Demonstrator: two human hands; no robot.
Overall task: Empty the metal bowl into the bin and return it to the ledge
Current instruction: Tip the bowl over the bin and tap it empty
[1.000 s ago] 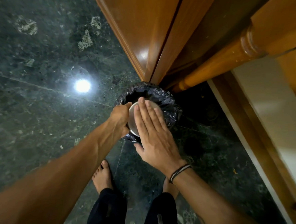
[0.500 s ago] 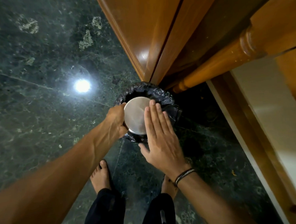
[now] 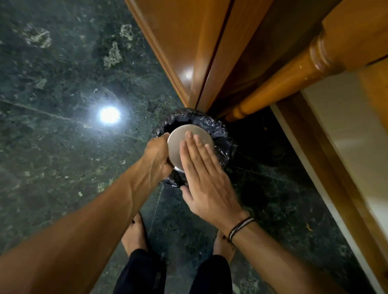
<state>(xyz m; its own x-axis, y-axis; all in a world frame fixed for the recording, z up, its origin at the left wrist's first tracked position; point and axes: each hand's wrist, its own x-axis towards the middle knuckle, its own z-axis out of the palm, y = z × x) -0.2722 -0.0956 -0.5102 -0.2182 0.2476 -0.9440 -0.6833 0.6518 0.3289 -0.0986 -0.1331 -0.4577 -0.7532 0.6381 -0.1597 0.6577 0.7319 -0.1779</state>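
The metal bowl [image 3: 181,138] is upside down over the bin [image 3: 221,133], a small round bin lined with a black plastic bag, standing on the floor by the wooden cabinet corner. My left hand [image 3: 158,155] grips the bowl's left rim. My right hand [image 3: 204,175] lies flat, fingers together, with its fingertips on the bowl's upturned bottom. The bin's inside is mostly hidden by the bowl.
Dark green marble floor [image 3: 52,144] with a bright lamp reflection [image 3: 109,115]. A wooden cabinet [image 3: 181,34] and a turned wooden post [image 3: 275,85] stand behind the bin. A pale ledge [image 3: 359,159] with a wooden frame runs along the right. My bare feet stand just below the bin.
The bowl has turned further bottom-up over the bin. My right hand lifted off and slid back, then came down on the bowl's bottom again.
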